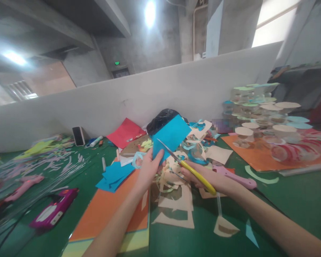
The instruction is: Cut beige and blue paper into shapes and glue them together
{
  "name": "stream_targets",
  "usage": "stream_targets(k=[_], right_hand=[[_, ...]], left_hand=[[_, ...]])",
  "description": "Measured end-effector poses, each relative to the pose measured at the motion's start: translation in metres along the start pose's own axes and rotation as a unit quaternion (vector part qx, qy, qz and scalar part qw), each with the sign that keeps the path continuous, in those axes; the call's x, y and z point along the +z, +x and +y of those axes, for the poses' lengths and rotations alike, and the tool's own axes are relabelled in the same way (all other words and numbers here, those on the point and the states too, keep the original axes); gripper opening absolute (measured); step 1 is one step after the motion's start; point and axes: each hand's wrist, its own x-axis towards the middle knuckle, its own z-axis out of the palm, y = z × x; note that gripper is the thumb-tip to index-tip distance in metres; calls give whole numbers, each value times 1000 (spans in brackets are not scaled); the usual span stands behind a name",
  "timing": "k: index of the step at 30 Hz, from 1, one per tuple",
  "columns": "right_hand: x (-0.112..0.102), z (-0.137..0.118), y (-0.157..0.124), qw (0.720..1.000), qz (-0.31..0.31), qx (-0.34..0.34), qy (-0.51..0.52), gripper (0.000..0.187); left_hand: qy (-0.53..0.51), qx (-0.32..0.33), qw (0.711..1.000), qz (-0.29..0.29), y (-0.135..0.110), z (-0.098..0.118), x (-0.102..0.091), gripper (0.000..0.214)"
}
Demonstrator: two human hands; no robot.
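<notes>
Two hands closed: my left hand (149, 169) pinches blue card (171, 137), my right hand (203, 187) grips yellow scissors (192, 172); paper scraps (173, 203) crowd six o'clock, a white partition (123, 103) blocks twelve.

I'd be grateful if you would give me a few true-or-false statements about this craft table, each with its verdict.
1. The left hand holds a sheet of blue paper. True.
2. The scissors in the right hand have red handles. False: the handles are yellow.
3. A black plastic bag lies just behind the blue sheet. True.
4. Both hands wear gloves. False: both hands are bare.
5. A sheet of orange card lies under the left forearm. True.
</notes>
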Motion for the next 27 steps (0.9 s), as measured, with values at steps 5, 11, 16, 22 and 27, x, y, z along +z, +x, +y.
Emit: stream_targets(k=[5,11,16,22,27], right_hand=[[4,10,9,1000,19,4,-17,50],[5,15,9,1000,17,-5,-8,49],[6,19,8,999,33,-8,19,51],[13,21,16,999,18,21,35,50],[10,12,4,1000,23,-6,13,46]], left_hand=[[14,-4,1000,-12,-2,2,1,35],[17,-12,1000,-10,-3,4,2,37],[22,-30,999,-22,-6,4,4,38],[11,-14,999,-41,-4,2,2,38],[14,-1,998,-65,-5,1,3,37]])
